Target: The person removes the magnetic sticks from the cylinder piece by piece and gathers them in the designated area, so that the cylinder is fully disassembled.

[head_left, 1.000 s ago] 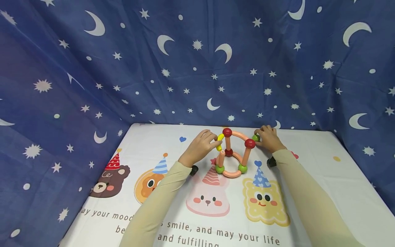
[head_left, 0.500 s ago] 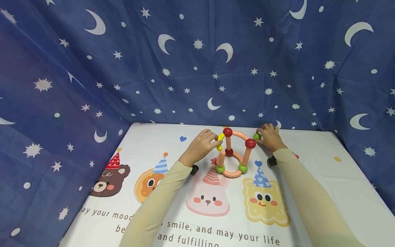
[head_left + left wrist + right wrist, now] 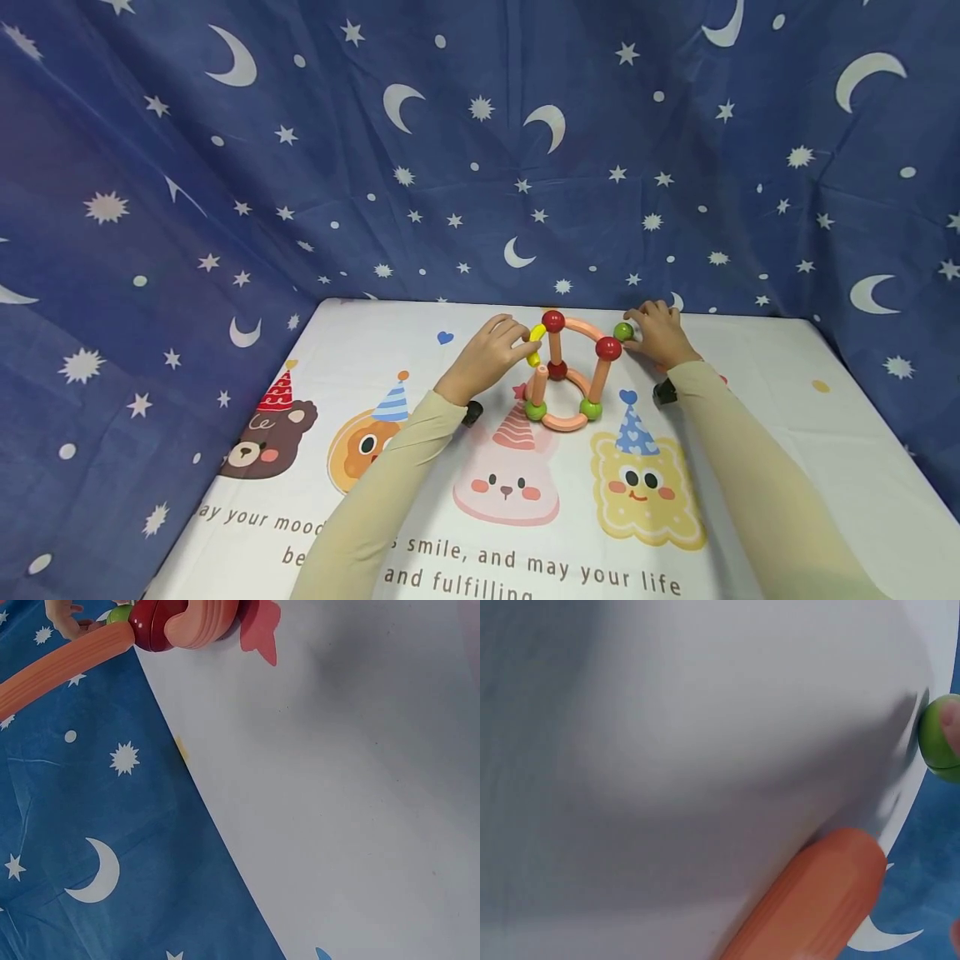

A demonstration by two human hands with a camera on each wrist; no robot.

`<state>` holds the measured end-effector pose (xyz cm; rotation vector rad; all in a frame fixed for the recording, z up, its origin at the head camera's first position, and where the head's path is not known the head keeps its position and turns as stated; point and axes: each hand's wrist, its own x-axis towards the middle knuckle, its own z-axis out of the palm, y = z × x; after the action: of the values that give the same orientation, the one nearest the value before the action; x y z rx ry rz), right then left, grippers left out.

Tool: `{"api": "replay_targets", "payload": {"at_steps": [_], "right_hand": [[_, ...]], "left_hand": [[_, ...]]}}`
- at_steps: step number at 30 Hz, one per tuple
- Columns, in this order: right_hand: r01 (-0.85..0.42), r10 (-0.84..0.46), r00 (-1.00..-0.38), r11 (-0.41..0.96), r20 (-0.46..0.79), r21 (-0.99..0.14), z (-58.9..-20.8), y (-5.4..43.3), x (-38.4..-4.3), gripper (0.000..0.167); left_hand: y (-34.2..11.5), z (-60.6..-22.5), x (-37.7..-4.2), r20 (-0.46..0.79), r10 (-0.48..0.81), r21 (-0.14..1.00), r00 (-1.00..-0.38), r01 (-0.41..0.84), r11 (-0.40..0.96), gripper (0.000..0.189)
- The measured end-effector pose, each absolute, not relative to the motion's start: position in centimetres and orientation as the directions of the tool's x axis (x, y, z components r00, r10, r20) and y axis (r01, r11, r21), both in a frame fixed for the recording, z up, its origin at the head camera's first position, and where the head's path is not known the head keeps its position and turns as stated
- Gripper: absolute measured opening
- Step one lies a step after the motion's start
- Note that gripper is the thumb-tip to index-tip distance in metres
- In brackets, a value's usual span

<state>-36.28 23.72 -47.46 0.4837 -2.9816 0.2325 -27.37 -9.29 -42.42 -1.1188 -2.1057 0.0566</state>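
Observation:
My left hand (image 3: 491, 354) pinches a short yellow curved stick (image 3: 535, 347) upright at the left side of a toy frame of sticks and balls. Orange sticks make up that frame, joined by red balls (image 3: 608, 348) on top and green balls (image 3: 590, 409) at the front base. One front upright (image 3: 539, 386) ends bare at its top. My right hand (image 3: 662, 333) holds a loose green ball (image 3: 623, 332) between thumb and fingers, close behind the right red ball. Beneath that hand lies an orange stick (image 3: 810, 892), mostly hidden in the head view.
A white cloth (image 3: 757, 400) with printed cartoon figures and lettering covers the table. Blue fabric (image 3: 465, 150) with moons and stars hangs at the back and sides. Black wrist cameras (image 3: 472, 413) sit below both hands.
My right hand has shifted very slightly, its fingers now baring more of the green ball. The left hand, yellow stick and frame stay put.

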Motion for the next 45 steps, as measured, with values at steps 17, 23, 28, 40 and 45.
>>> {"api": "replay_targets", "payload": {"at_steps": [17,23,28,40,45], "right_hand": [[-0.378,-0.333,-0.914,0.906,0.230,-0.192,-47.2,24.4,-34.8,0.053],[-0.402,-0.340,-0.895,0.895,0.288,-0.194,-46.7,24.1,-33.4,0.053],[-0.453,-0.362,-0.856,0.868,0.369,-0.201,-46.1,23.8,-31.8,0.056],[-0.562,-0.398,-0.760,0.799,0.514,-0.212,-42.8,21.8,-26.9,0.054],[-0.603,-0.443,-0.734,0.774,0.515,-0.194,-41.9,20.8,-25.9,0.054]], "left_hand": [[-9.3,-42.2,-27.1,0.582,0.734,-0.368,-0.349,0.692,0.621,0.027],[-9.2,-42.0,-27.0,0.582,0.736,-0.375,-0.346,0.689,0.621,0.027],[-9.2,-41.9,-26.8,0.585,0.737,-0.381,-0.338,0.687,0.618,0.027],[-9.1,-42.1,-26.9,0.589,0.733,-0.363,-0.342,0.698,0.617,0.026],[-9.1,-42.2,-27.0,0.592,0.727,-0.347,-0.348,0.704,0.620,0.026]]}}
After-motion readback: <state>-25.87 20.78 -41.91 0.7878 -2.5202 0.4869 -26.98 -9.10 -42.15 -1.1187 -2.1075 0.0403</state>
